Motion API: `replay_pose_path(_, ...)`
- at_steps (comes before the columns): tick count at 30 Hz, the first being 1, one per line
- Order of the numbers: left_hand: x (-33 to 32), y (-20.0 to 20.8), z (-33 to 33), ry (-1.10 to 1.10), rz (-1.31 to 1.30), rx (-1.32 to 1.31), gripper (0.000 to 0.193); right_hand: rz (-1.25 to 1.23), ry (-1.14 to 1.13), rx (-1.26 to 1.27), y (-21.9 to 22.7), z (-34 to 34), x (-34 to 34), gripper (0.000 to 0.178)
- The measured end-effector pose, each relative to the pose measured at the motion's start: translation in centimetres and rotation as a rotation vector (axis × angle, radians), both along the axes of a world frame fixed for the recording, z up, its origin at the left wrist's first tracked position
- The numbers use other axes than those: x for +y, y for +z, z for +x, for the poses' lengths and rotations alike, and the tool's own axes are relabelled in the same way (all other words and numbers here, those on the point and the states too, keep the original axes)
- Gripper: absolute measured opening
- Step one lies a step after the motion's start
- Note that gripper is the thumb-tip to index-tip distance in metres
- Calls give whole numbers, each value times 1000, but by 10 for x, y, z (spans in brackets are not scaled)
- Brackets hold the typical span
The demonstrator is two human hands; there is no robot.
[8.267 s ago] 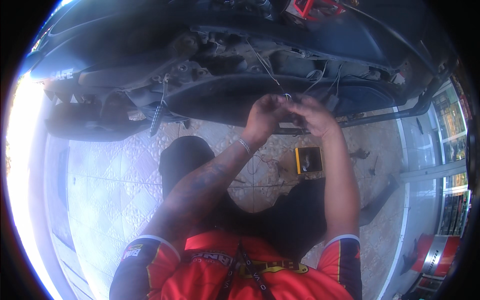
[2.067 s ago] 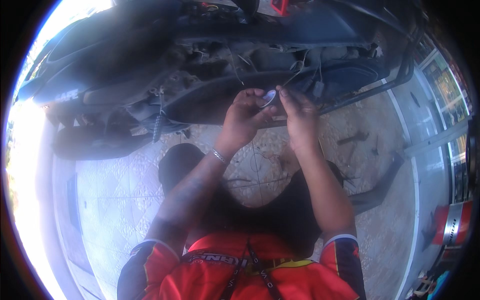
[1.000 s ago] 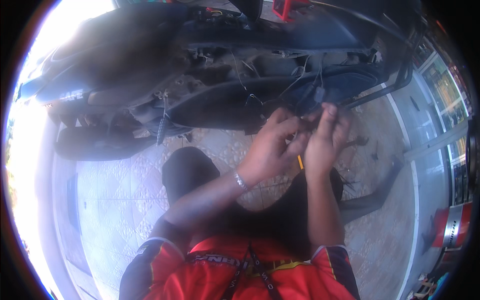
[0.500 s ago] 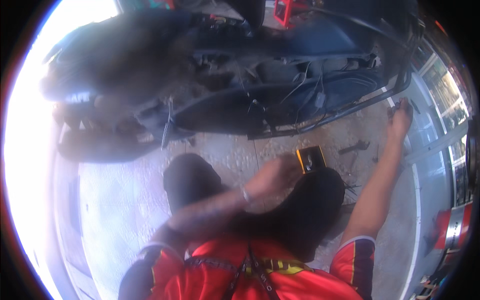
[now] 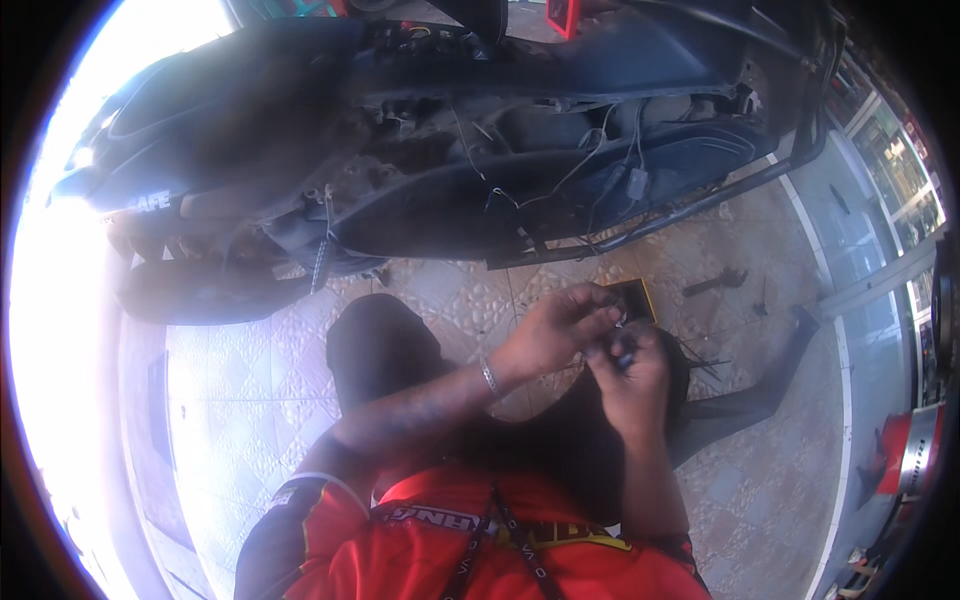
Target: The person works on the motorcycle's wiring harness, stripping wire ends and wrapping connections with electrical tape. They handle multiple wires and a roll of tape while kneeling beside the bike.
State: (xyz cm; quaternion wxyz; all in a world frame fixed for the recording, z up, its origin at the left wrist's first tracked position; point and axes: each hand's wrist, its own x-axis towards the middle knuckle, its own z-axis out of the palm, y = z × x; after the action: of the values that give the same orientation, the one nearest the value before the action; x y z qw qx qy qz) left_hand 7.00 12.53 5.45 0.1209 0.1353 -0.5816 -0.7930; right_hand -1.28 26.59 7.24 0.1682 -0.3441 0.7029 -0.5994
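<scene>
My left hand [image 5: 562, 325], with a bracelet on its wrist, is closed in a pinch on something too small to make out. Right beside it, my right hand [image 5: 636, 378] grips a small dark bluish piece [image 5: 626, 352], partly hidden by the fingers. The fingertips of both hands nearly meet above my right knee. Just beyond them lies an open black box with a yellow edge [image 5: 644, 297], partly covered by my left hand.
A dark scooter with panels off [image 5: 420, 190] lies across the far side. Loose wires with a pale connector [image 5: 638, 184] hang from it. A wrench-like tool [image 5: 715, 283] rests on the tiled floor [image 5: 240, 400]. Thin dark rods [image 5: 705, 368] stick out beside my knee.
My right hand has come back from the far right, near the frame tube, to meet the left hand. My left hand has shifted slightly up and now overlaps the box.
</scene>
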Motion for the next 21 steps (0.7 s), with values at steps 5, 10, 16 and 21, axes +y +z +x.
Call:
replay_pose_path(5,19,2,3,1,-630,86,50,82,-8,-118,12,-43,65,31)
replay_pose_path(10,16,-14,-5,-139,-486,-90,73,-63,-183,-361,-22,-82,128,33)
replay_pose_path(16,-6,-30,-22,71,-357,-167,88,591,-542,-47,-180,-187,176,24)
replay_pose_path(21,-18,-28,-18,108,-357,-227,92,898,-653,7,-329,-215,193,22)
